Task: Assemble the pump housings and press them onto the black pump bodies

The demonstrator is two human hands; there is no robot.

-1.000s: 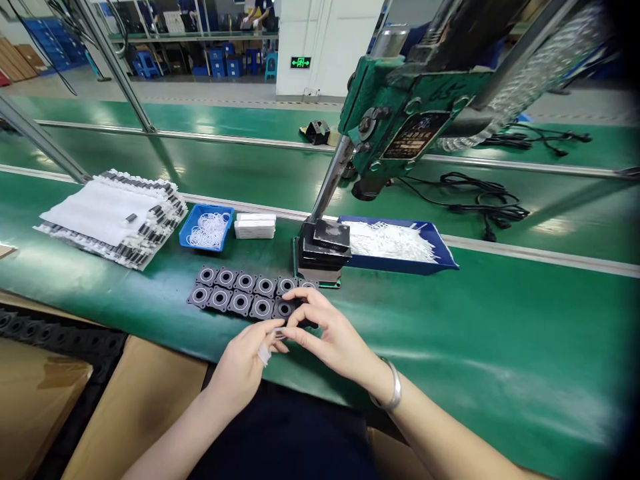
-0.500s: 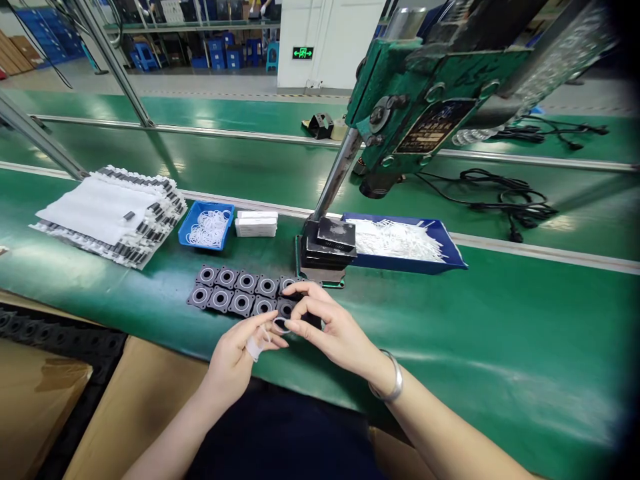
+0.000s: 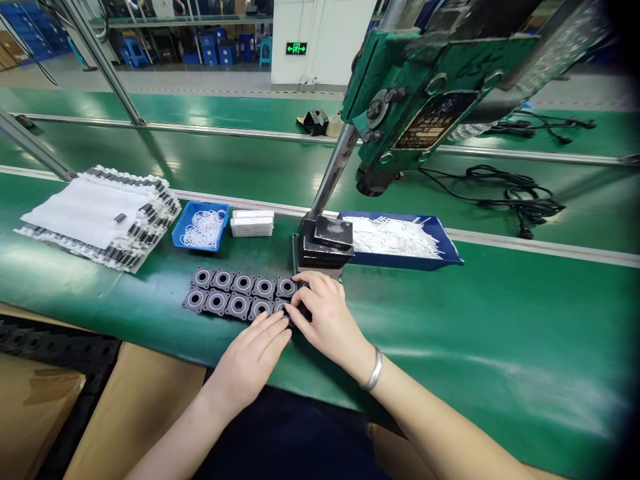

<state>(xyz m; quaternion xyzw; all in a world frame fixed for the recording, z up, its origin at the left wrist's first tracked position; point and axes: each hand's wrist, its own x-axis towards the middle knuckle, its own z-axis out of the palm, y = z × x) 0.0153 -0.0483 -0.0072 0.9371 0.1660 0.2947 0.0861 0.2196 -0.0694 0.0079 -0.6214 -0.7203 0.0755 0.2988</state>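
Two rows of square black parts (image 3: 239, 305) lie side by side on the green bench, most with a pale ring around the central hole. My left hand (image 3: 253, 357) is palm down, fingers together, its tips on the near row's right end. Its underside, where white rings showed half a second ago, is hidden. With bent fingers, my right hand (image 3: 325, 317) presses a white ring (image 3: 281, 308) against the part there, thumb at the ring's edge. That hand covers the parts farther right.
A green press (image 3: 400, 113) leans over the bench behind my right hand, its black base (image 3: 325, 243) just beyond the parts. Behind stand a blue tray of white rings (image 3: 203, 227), white blocks (image 3: 253, 223) and a blue bin of white strips (image 3: 395, 239). White sheets (image 3: 95, 210) are stacked left.
Both hands have lowered the white ring from above the near row onto a black part. My left hand has turned palm down, hiding its rings. The view has shifted slightly.
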